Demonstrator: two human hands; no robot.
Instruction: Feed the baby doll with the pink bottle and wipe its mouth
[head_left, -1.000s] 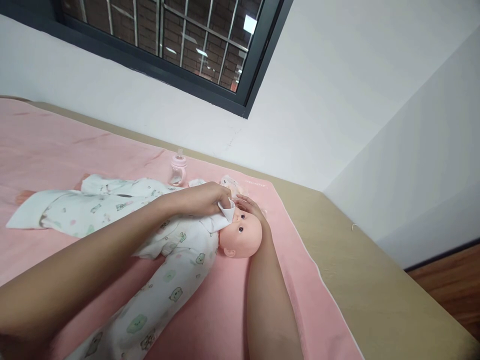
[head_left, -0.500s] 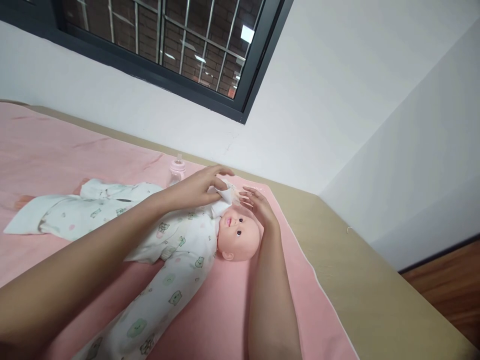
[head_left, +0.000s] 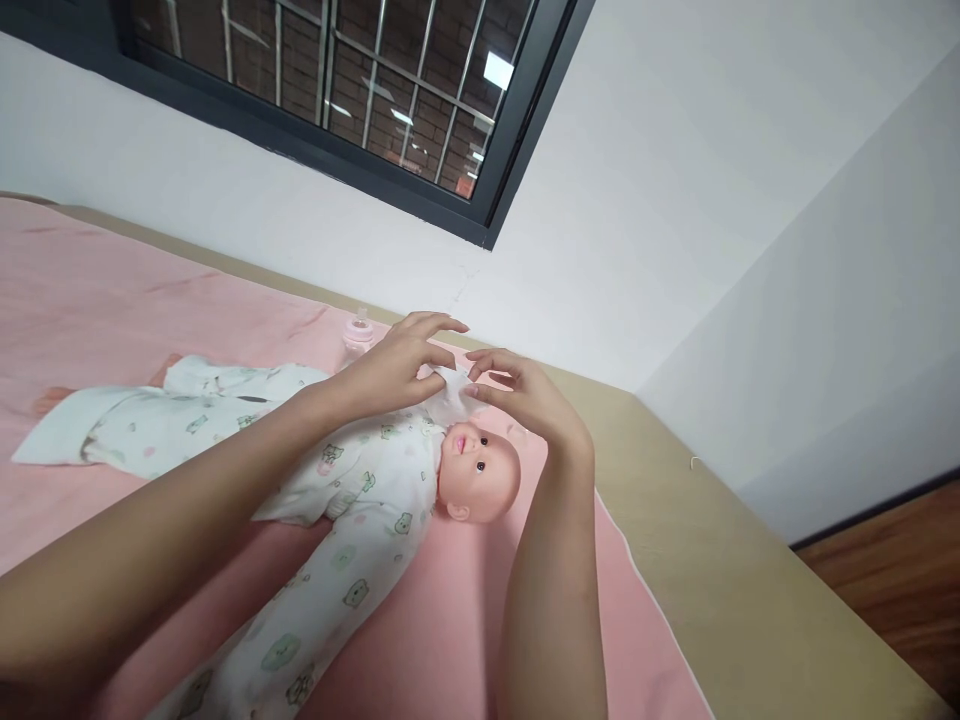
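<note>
A thin white tissue (head_left: 448,402) is stretched just beyond the baby doll's head. My left hand (head_left: 397,362) pinches its left side between thumb and forefinger, with the other fingers extended. On its right side my right hand (head_left: 529,398) has thumb and fingers closed at the tissue's edge. The baby doll (head_left: 480,475) lies on its back under my forearms, its head to the right. It wears a white suit (head_left: 375,475) with green and pink prints. My left forearm hides part of its trunk.
A pink baby bottle (head_left: 358,335) stands behind the doll, partly hidden by my left hand. The pink mat (head_left: 435,620) covers most of the wooden surface (head_left: 675,560). A white wall and a dark-framed window (head_left: 495,190) rise behind.
My right hand has lifted from beside the doll's head and closed on the tissue's right side. The tissue now spans both hands. My left hand has shifted slightly.
</note>
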